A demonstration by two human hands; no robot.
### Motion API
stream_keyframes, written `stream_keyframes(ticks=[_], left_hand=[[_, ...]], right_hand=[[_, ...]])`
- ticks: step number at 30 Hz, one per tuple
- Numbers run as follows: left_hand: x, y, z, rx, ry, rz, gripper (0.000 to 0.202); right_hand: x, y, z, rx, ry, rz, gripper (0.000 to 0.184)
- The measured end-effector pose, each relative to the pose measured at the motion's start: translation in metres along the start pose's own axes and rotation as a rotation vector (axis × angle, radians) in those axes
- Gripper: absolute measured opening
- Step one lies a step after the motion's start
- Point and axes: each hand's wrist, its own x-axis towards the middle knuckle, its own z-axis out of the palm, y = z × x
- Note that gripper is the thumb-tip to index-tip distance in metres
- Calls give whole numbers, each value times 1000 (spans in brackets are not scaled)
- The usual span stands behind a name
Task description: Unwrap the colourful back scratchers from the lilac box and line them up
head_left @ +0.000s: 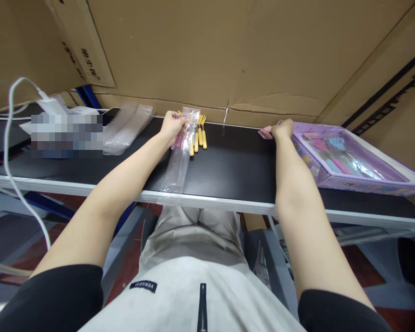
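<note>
- At the far edge of the black counter (235, 168), the left hand (173, 123) pinches the top end of a long clear sleeve (180, 159) between thumb and fingers.
- From that pinch the clear sleeve lies flat on the counter and runs back to its near edge; something pink shows inside it, just under the fingers.
- Just beside the sleeve's top, on its right, lie a few yellow-handled tools (200, 136), close together.
- The right hand (282, 129) is curled, knuckles up, at the near corner of a purple window box (352, 161); it touches a small pink piece (264, 133), though whether it grips it cannot be told.
- Left of the left hand sits a loose stack of clear bags (127, 125).
- A white cable (8, 138) hangs over the counter's left end, and brown cardboard (228, 55) stands behind.
</note>
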Motion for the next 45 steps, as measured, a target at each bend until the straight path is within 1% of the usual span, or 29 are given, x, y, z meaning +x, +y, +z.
stream_keyframes(ticks=[2, 3, 4, 5, 7, 9, 12, 14, 17, 21, 24, 26, 31, 34, 39, 45], left_hand=[[-1, 0, 0, 11, -26, 7, 28], [-1, 0, -1, 22, -36, 13, 28], [-2, 0, -1, 39, -42, 16, 28], [-2, 0, -1, 57, -43, 18, 28], [-2, -1, -2, 90, -47, 18, 26], [0, -4, -3, 113, -65, 23, 27], [3, -9, -4, 135, -93, 49, 27], [5, -11, -3, 136, -90, 72, 26], [6, -12, -1, 120, -77, 91, 25], [4, -10, 1, 101, -78, 74, 24], [2, -8, 2, 101, -111, 61, 26], [0, -8, 2, 128, -141, 55, 28], [-7, -6, 5, 148, -157, 21, 35], [-10, -4, 5, 140, -170, 24, 34], [-12, -2, 5, 159, -166, 22, 31], [-8, -5, 5, 143, -166, 42, 31]], right_hand=[[-8, -2, 3, -52, 82, 83, 24], [-12, -2, 5, -73, 103, 101, 21], [-15, -2, 6, -93, 98, 89, 19], [-18, -2, 7, -126, 81, 68, 21], [-25, 0, 8, -222, 33, 21, 35], [-31, 1, 7, -330, -45, -13, 47], [-38, 1, 6, -450, -150, -26, 63], [-41, 0, 6, -507, -184, -46, 68], [-42, 1, 8, -546, -185, -73, 64], [-39, 5, 13, -561, -139, -116, 58], [-38, 6, 14, -606, -129, -149, 55], [-38, 5, 14, -639, -138, -149, 55], [-38, 3, 14, -632, -147, -148, 54], [-36, 5, 16, -625, -145, -161, 52], [-34, 7, 20, -593, -142, -163, 54], [-37, 5, 19, -607, -146, -159, 53]])
